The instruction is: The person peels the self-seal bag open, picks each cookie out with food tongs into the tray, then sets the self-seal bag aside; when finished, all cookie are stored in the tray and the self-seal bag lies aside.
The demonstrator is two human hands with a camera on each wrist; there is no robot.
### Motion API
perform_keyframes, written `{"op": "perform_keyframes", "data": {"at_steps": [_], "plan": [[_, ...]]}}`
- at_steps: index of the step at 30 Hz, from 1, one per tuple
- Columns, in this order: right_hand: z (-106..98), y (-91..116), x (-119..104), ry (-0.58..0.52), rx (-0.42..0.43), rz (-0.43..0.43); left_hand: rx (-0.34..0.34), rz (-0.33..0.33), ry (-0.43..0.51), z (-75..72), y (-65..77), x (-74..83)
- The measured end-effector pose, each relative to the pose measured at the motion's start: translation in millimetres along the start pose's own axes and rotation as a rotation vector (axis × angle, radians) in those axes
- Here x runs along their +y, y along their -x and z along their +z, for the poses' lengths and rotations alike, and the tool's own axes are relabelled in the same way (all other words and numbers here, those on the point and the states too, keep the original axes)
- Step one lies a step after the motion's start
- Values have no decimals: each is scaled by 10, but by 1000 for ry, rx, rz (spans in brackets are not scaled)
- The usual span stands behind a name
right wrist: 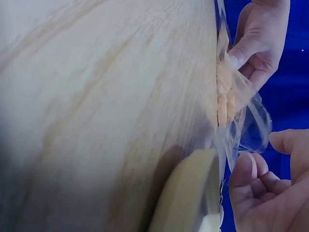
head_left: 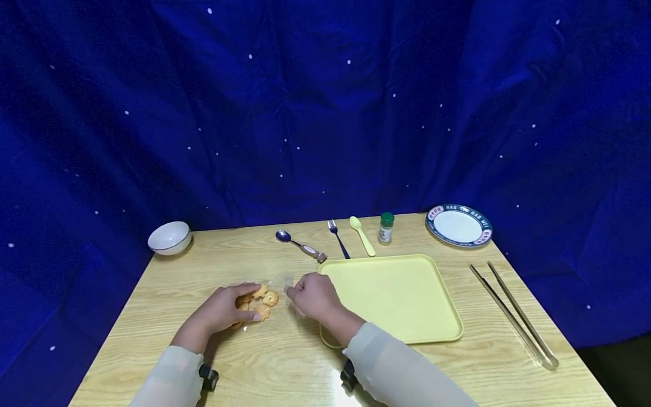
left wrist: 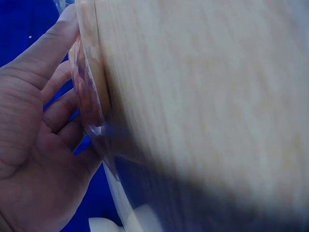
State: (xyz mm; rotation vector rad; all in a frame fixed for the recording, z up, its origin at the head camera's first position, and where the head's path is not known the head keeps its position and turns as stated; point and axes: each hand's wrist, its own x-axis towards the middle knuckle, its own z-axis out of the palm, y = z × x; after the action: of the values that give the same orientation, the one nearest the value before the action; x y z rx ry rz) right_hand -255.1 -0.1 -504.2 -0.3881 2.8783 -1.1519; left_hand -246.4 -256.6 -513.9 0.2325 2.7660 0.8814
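Note:
A clear plastic bag of cookies (head_left: 263, 310) lies low over the table, left of the yellow tray (head_left: 391, 299). Several round, ridged golden cookies (right wrist: 225, 99) show through the film. My left hand (head_left: 224, 308) grips the bag's left part, thumb on the near side and fingers on the far side. At the bag's right end, the fingers of my right hand (head_left: 316, 295) are curled at the loose film (head_left: 289, 281) and pinch its edge. The right wrist view shows the film (right wrist: 256, 128) bulging up beside the right thumb and index finger.
Behind the hands lie a dark spoon (head_left: 300, 244), a fork (head_left: 338, 238) and a pale yellow spoon (head_left: 362, 236), with a green-capped jar (head_left: 386, 229). A white bowl (head_left: 170, 238) stands back left, a blue-rimmed plate (head_left: 459, 225) back right. Metal tongs (head_left: 516, 316) lie right of the tray.

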Motion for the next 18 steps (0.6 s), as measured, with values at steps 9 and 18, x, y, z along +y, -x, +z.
{"op": "perform_keyframes", "data": {"at_steps": [9, 18], "plan": [[0, -114, -67, 122, 0, -11, 2, -12, -7, -11, -1, -8], [88, -245, -106, 184, -36, 40, 7, -4, -10, -4, -3, -13]]}}
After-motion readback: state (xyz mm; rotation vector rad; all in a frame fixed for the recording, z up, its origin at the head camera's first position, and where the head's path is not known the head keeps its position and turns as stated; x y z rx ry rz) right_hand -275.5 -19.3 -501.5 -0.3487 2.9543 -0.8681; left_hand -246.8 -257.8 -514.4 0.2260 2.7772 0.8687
